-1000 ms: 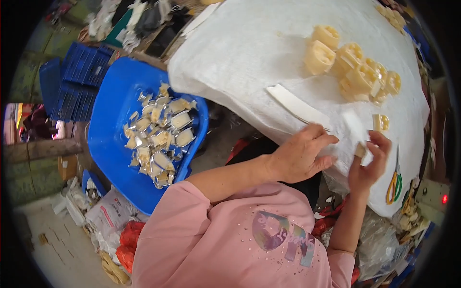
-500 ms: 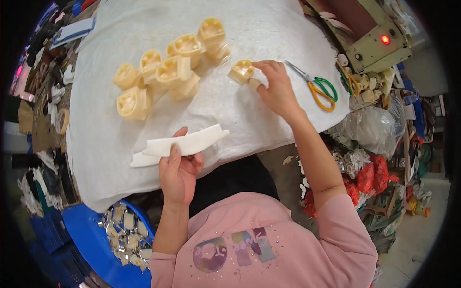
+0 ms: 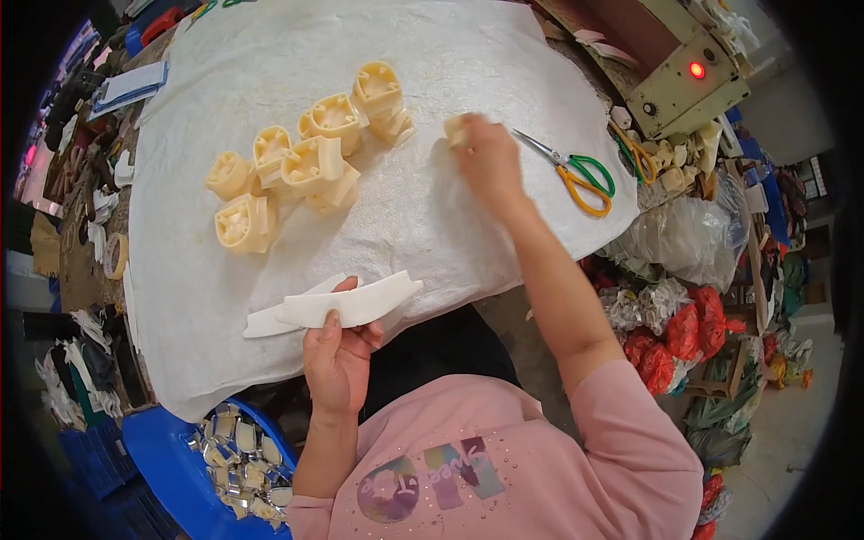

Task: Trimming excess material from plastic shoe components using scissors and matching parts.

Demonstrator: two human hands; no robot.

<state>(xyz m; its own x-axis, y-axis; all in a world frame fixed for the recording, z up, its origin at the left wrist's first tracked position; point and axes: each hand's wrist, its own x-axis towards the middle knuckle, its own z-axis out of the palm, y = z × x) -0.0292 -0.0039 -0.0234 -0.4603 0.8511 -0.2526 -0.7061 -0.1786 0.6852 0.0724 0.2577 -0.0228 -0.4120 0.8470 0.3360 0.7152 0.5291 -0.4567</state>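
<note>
My left hand is closed on white curved foam strips near the table's front edge, thumb on top. At least two strips overlap; the lower one sticks out to the left. On the right, my right hand is blurred by motion, its fingers closed around a small cream plastic part that shows only at the fingertips. Left of it stands a group of cream hollow plastic parts, several of them stacked, their open ribbed ends facing up. Scissors with one green and one orange handle lie right of my right hand.
A white woven sheet covers the table. A machine box with a lit red lamp stands at the back right. Below the table's left corner is a blue basin of small parts. Clear plastic bags and red bags lie at the right.
My right hand has closed around the small cream part and shifted it slightly away from me. My left hand keeps its hold on the foam strips. The whole view has shifted a little.
</note>
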